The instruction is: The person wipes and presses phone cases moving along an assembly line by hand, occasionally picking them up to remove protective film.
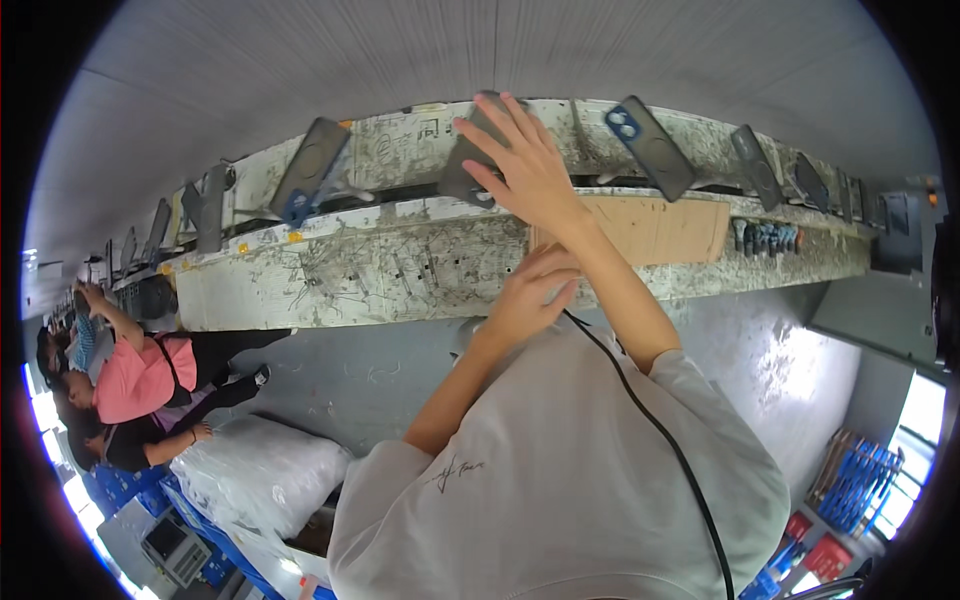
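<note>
A dark translucent phone case stands on the line in front of me, partly hidden by my right hand. That hand reaches over it with fingers spread; whether the fingertips press on the case I cannot tell. Lower down, by the near edge of the worn white bench, is my left hand. Its fingers are loosely bent, with a gap to the thumb and nothing seen in them. My right forearm crosses just beside it. Another phone case with a blue camera ring leans to the right, and a similar phone case leans to the left.
More phone cases stand along the line on both sides. A brown board lies on the bench, with a row of small dark parts to its right. At left are people, one in a pink shirt, and a large plastic-wrapped bag.
</note>
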Motion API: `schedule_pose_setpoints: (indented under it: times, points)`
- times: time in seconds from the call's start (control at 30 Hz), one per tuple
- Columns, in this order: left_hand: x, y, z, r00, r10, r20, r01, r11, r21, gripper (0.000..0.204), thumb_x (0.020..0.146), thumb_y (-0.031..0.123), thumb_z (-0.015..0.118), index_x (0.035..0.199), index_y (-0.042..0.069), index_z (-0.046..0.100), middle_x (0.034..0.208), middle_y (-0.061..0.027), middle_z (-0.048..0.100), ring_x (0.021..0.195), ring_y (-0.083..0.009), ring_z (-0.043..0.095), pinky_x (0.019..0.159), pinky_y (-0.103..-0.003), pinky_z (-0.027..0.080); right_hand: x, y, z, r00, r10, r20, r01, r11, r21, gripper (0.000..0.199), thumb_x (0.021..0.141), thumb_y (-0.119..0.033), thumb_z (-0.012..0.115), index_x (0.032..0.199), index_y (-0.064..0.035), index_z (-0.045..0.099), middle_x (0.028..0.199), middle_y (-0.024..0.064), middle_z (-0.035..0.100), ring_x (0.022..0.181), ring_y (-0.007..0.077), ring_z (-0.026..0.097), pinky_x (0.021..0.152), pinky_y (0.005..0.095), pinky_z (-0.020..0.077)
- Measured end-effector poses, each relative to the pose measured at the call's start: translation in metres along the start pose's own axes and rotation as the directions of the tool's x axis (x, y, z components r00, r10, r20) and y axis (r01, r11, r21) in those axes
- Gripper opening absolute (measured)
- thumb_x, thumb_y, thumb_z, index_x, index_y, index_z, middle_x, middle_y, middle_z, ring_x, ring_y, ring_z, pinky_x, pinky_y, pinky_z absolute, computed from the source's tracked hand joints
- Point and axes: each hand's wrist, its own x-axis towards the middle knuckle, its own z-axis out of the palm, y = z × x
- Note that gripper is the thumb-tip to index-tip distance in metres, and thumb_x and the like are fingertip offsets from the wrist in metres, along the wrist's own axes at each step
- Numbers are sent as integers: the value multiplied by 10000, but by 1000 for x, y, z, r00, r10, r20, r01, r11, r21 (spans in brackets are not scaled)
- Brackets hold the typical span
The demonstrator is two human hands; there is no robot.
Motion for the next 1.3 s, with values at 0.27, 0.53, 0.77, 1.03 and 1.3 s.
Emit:
schedule_pose_setpoints:
  times: [0.27, 0.53, 0.77, 1.03, 1.3]
  points:
    - [53, -40, -192, 904, 204, -375, 24, 853, 521, 306, 958, 63, 783, 1259, 115, 795, 1371, -87, 775, 1415, -345, 666, 1186, -538, 486, -54, 74, -31, 989, 146, 27, -135, 958, -253, 503, 1096, -455, 652, 1537, -218, 694, 1706, 151, 540, 1657, 394, 379, 1351, 647, 212]
    - [150, -94, -132, 984, 140, 111, -178, 789, 588, 464, 1137, 202, 582, 1592, 263, 647, 1739, -60, 530, 1643, -353, 431, 1347, -608, 321, -72, 92, -106, 924, 314, -217, -270, 939, 212, 459, 1079, -181, 710, 1520, -56, 691, 1619, 136, 649, 1653, 346, 412, 1335, 485, 311]
    - [148, -44, -43, 948, 314, -44, -224, 762, 608, 519, 1120, 247, 592, 1637, 204, 588, 1824, -95, 384, 1691, -359, 330, 1373, -625, 232, 8, -44, -23, 998, 1, -57, 22, 915, 403, 339, 972, -153, 784, 1301, -72, 796, 1396, 169, 752, 1428, 387, 635, 1239, 518, 471]
    - [-34, -13, -57, 992, 75, -104, -79, 996, -36, 325, 983, 0, 687, 1286, 48, 793, 1502, -185, 697, 1480, -432, 604, 1233, -550, 472, 13, 2, 51, 996, 3, 89, 12, 987, -160, 578, 1031, -497, 751, 1538, -225, 685, 1748, 168, 452, 1650, 458, 334, 1320, 642, 298]
    - [51, -50, -202, 918, 224, -326, 24, 790, 612, 369, 1072, 178, 678, 1435, 142, 731, 1540, -134, 683, 1493, -383, 590, 1242, -572, 433, -35, 68, -30, 988, 142, 57, -145, 987, 63, 554, 978, -450, 823, 1463, -191, 752, 1719, 179, 519, 1661, 457, 352, 1355, 637, 237]
